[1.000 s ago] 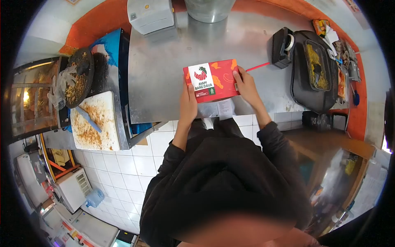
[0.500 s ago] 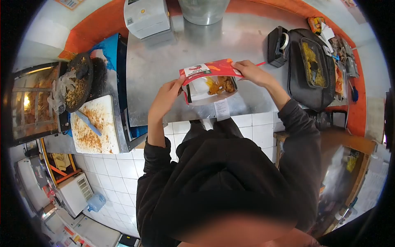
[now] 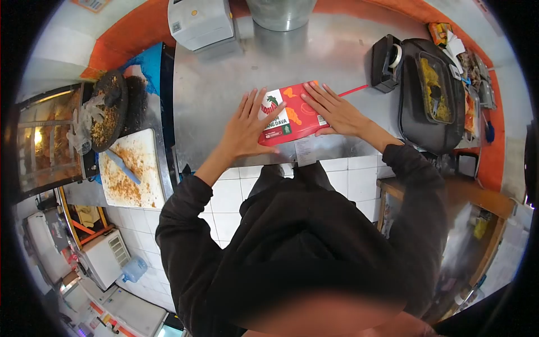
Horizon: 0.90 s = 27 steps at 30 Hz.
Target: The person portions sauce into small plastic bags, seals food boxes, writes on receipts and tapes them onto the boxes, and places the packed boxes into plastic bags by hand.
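Note:
A red cardboard box [image 3: 297,115] with a white printed label lies on the steel counter, its lid down over whatever is inside. My left hand [image 3: 247,126] rests on the box's left end with its fingers spread. On the right end lies my right hand [image 3: 339,115], palm down and fingers stretched across the lid. A printed paper slip [image 3: 305,151] sticks out below the box at the counter's front edge. Behind my right hand, a thin red strip [image 3: 353,90] points toward the black tape dispenser [image 3: 386,63].
A white printer [image 3: 200,23] and a metal pot [image 3: 281,14] stand at the back of the steel counter [image 3: 213,84]. To the left are a stained cutting board [image 3: 143,182] with a knife [image 3: 122,166]. A black bag [image 3: 412,126] bearing a food tray [image 3: 437,92] sits right.
The box lid, raised half a second ago with fried food showing inside, is now down. Both hands have gone from gripping its edges to lying spread over the two ends.

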{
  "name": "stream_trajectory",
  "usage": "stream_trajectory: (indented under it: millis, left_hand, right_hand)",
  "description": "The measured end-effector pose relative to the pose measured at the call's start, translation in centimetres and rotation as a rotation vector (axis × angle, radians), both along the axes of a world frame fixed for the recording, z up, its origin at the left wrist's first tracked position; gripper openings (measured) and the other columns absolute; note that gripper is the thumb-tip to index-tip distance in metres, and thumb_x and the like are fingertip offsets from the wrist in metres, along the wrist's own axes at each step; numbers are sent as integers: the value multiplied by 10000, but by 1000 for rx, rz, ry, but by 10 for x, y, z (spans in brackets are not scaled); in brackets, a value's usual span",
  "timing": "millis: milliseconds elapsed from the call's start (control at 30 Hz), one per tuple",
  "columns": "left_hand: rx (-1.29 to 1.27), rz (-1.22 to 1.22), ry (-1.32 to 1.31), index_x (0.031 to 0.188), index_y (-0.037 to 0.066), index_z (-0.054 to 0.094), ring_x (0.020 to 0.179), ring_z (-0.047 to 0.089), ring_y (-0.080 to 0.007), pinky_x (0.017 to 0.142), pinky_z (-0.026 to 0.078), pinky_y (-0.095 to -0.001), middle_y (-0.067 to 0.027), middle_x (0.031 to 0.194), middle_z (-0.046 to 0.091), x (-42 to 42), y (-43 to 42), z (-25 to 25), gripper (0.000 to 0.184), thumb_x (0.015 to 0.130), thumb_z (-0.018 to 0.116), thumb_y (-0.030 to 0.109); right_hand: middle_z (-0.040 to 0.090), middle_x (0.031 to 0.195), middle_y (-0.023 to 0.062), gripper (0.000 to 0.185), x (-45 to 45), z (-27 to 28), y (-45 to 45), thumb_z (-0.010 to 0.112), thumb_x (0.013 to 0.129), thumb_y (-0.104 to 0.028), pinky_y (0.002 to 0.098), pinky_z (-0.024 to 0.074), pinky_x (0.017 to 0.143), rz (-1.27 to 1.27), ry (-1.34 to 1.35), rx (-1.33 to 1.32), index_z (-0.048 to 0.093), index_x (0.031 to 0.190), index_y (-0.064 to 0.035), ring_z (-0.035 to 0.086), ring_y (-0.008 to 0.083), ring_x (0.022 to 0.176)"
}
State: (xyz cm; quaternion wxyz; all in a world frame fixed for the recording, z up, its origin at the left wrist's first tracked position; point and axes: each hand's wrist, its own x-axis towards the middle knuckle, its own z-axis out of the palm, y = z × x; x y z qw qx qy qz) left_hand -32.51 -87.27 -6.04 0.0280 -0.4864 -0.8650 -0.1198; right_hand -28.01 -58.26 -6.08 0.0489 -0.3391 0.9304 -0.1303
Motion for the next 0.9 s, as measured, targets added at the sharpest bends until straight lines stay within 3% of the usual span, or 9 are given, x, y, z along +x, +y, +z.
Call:
stream_trajectory:
  millis: [167,367,500,633,700,733,800,833,900]
  left_hand:
    - [-125,-17,7,1457,254,294,1273,306,-447,1100,212,-505,-279,1419,260,-8,3,-4,837,760,556,636]
    - [-195,-4,0,1450,320,286,1294,281,-452,1080,226,-540,-281,1434,236,-3,4,9,817,746,622,561]
    - [-148,150,-75,1432,390,299,1316,216,-489,1060,212,-599,-277,1460,186,15,18,8,771,760,674,443]
    - [-50,117,-140,1409,375,361,1311,165,-524,1063,224,-587,-283,1467,132,16,18,-1,719,764,678,406]
    - [-39,108,-157,1410,373,360,1301,175,-528,1059,231,-586,-291,1459,138,16,18,0,720,765,680,394]
    - [-40,98,-162,1412,371,357,1288,186,-533,1054,240,-587,-299,1451,144,15,19,2,726,764,685,381]
    - [-41,84,-164,1413,369,354,1275,198,-537,1048,249,-587,-307,1442,150,12,20,5,732,763,689,367]
    - [-41,85,-155,1414,368,353,1271,203,-537,1044,254,-588,-307,1442,151,12,20,4,732,763,689,368]
    - [-49,79,-155,1414,367,353,1267,208,-536,1039,260,-589,-307,1442,151,14,19,3,732,763,689,369]
  right_hand:
    - [194,1518,130,738,-4,-36,7,552,848,-361,480,193,1142,126,358,196,257,1438,-31,198,322,1395]
    - [288,1494,84,552,11,-20,-3,498,914,-233,471,231,1129,70,70,-102,327,1433,-154,273,307,1372]
    - [428,1407,93,433,16,-12,-6,491,931,-228,424,281,1107,-102,9,-313,460,1352,-133,376,294,1314]
    - [603,1175,165,273,1,-38,81,458,968,-173,348,451,879,-1069,290,-899,641,1110,-27,578,248,1061]
    - [662,925,147,303,-5,-56,146,497,957,-233,318,466,746,-1357,746,-455,649,1076,0,611,206,794]
    - [662,925,147,303,-6,-67,176,497,957,-233,318,466,746,-1363,755,-455,649,1076,0,611,206,794]
    - [643,863,98,267,-13,-77,211,556,922,-248,327,436,659,-1534,272,-561,661,1050,-37,554,194,701]
    - [643,863,98,267,-18,-78,215,556,922,-248,327,436,659,-1538,271,-564,661,1050,-37,554,194,701]
    - [630,852,28,238,-18,-83,224,585,916,-265,322,420,645,-1466,-308,-1211,687,986,-62,529,136,736]
